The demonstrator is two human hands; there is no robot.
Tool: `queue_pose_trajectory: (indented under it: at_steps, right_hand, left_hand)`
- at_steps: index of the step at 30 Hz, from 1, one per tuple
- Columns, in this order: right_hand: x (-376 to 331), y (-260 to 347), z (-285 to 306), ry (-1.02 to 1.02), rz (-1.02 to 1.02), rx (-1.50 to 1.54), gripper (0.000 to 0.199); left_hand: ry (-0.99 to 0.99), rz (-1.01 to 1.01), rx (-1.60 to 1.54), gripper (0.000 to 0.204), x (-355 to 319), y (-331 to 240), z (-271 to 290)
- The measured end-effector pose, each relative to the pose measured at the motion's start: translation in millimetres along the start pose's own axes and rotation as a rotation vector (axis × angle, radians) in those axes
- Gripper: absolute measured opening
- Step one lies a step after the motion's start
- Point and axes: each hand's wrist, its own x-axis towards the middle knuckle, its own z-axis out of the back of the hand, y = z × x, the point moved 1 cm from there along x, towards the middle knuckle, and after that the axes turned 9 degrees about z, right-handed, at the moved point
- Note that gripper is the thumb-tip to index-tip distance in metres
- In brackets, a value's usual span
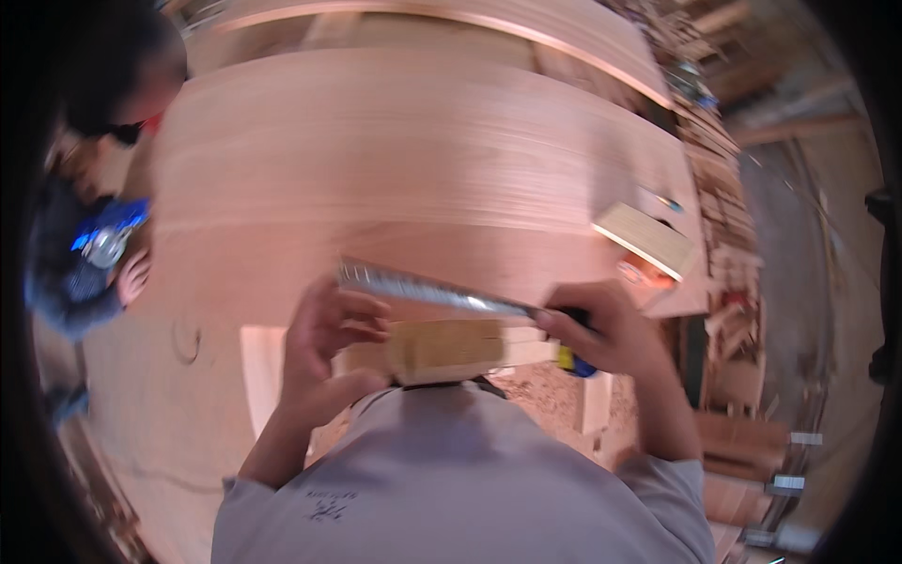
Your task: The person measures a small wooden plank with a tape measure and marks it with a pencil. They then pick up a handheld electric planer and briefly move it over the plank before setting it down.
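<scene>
My right hand (601, 324) grips a tape measure (580, 363) with a black, blue and yellow case. Its metal blade (427, 289) is drawn out to the left and slants slightly upward. At the blade's free end is my left hand (329, 348), fingers loosely bent and thumb apart from them. The blade end overlaps the top of that hand in the picture, and whether it touches cannot be made out. Below the blade, close to my body, lies a yellowish wooden block (446, 350). Motion blurs both hands somewhat.
A wide wooden panel (376, 141) spreads out ahead of me. On its right lie a pale board piece (644, 237) and an orange item (641, 273). At the left another person (70, 254) stands by a blue and silver tool (108, 233). Wood scraps (733, 226) are piled at right.
</scene>
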Motion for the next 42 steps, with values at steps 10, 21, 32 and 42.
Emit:
queue_pose_trajectory:
  at_steps: [10, 21, 32, 42]
  right_hand:
    - [-92.8, -155.1, -133.7, -0.635, -0.585, 0.979, 0.046]
    - [-218.2, -243.0, -253.2, -0.747, -0.808, 0.891, 0.036]
    - [-238.8, -223.0, -268.3, -0.439, -0.725, 0.456, 0.027]
    - [-342.9, -251.5, -304.9, -0.444, -0.672, 0.348, 0.038]
  left_hand:
    - [0.163, 0.369, 0.404, 0.075, -6.0, 91.3, -6.4]
    - [0.08, 0.303, 0.452, 0.053, -12.1, 118.0, -14.6]
    - [-0.206, 0.076, 0.28, 0.065, -13.9, 45.6, -23.3]
    - [-0.168, -0.054, 0.167, 0.068, -79.2, 34.3, -111.0]
